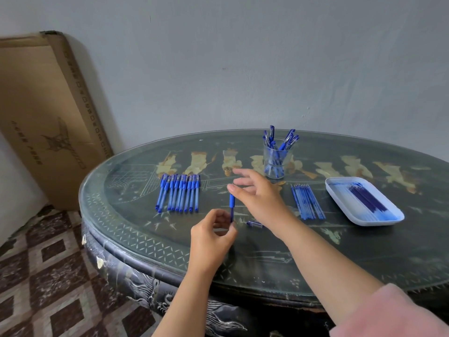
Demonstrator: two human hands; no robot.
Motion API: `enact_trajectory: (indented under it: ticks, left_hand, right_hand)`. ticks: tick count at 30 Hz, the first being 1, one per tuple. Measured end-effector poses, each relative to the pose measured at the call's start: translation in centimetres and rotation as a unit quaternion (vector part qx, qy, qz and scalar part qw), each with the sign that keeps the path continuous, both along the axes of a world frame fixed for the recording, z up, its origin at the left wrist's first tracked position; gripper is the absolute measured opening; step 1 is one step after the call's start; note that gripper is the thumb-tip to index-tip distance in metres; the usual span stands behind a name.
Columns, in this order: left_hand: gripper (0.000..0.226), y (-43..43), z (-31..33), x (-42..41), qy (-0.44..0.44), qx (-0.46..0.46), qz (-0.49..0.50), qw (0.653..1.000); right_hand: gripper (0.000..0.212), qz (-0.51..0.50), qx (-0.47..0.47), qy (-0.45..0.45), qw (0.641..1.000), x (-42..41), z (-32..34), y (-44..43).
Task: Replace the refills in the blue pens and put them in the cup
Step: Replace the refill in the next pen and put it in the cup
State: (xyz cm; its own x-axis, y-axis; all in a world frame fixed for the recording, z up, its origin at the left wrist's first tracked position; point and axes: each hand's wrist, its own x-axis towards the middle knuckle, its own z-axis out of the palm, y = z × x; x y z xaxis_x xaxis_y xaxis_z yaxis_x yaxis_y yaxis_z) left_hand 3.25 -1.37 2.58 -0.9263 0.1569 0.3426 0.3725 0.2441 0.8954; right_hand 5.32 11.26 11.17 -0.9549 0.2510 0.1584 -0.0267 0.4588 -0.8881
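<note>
Bench point(267, 259): round, dark, glass-topped, and carries all the task items. Cardboard box point(43, 105) leans on the wall at the left; its print is too blurred to read. White tray point(364, 222) at the right holds dark blue refills. Clear cup point(275, 161) at the back holds several blue pens. Row of pens point(179, 193) lies at the left, long axes pointing away from the person. Loose refills point(307, 201) lie between cup and tray, parallel to that row.

Left grip point(213, 229) pinches the lower end of one pen point(232, 206), whose long axis is near upright. Right grip point(257, 193) holds nothing, fingers spread, just right of the pen's top. Small pen part point(254, 224) lies under the right wrist.

Judgement: the right grip is nearer the loose refills, so it likely fetches one while the left steadies the pen.
</note>
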Motion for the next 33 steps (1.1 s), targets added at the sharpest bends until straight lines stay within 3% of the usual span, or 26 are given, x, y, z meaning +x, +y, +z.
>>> enact_trajectory:
  ticks: [3, 7, 10, 14, 19, 23, 25, 28, 30, 33]
  left_hand:
    - [0.016, 0.0, 0.0, 0.0, 0.000, 0.001, -0.003, 1.000]
    - [0.016, 0.0, -0.2, -0.1, -0.001, 0.005, -0.004, 1.000]
    - [0.016, 0.0, -0.3, -0.3, 0.003, 0.003, -0.005, 1.000]
    - [0.018, -0.1, -0.5, -0.2, 0.005, 0.001, -0.002, 1.000]
    - [0.021, -0.2, -0.4, -0.1, 0.004, 0.006, -0.003, 1.000]
    - [0.018, -0.2, -0.4, -0.2, 0.002, 0.006, -0.004, 1.000]
    - [0.019, -0.1, -0.4, -0.2, 0.000, 0.005, -0.004, 1.000]
    - [0.018, -0.1, -0.5, -0.2, -0.005, 0.004, -0.010, 1.000]
    - [0.018, -0.1, -0.4, -0.2, -0.016, 0.008, -0.016, 1.000]
    - [0.018, -0.1, -0.3, -0.2, -0.032, 0.016, -0.019, 0.999]
  right_hand:
    - [0.012, -0.027, 0.047, 0.032, 0.998, 0.0, -0.1, 0.0]
    - [0.030, -0.036, 0.003, 0.022, 0.999, 0.0, -0.2, 0.0]
    - [0.021, 0.005, 0.017, 0.032, 0.999, 0.0, -0.5, 0.3]
    - [0.011, -0.022, 0.039, 0.066, 0.997, -0.6, -1.0, 0.0]
    - [0.011, -0.016, 0.071, 0.079, 0.994, -0.7, -1.2, -0.3]
    - [0.021, -0.023, 0.040, 0.024, 0.999, 0.0, -1.4, 1.3]
    - [0.023, -0.062, 0.129, -0.024, 0.989, 0.0, -2.5, 2.7]
    - [0.032, -0.033, 0.276, -0.144, 0.950, 0.1, -4.7, 3.8]
    - [0.033, -0.011, 0.307, -0.169, 0.937, 0.2, -5.9, 3.8]
    - [0.018, -0.014, 0.289, -0.146, 0.946, 0.3, -6.5, 3.6]
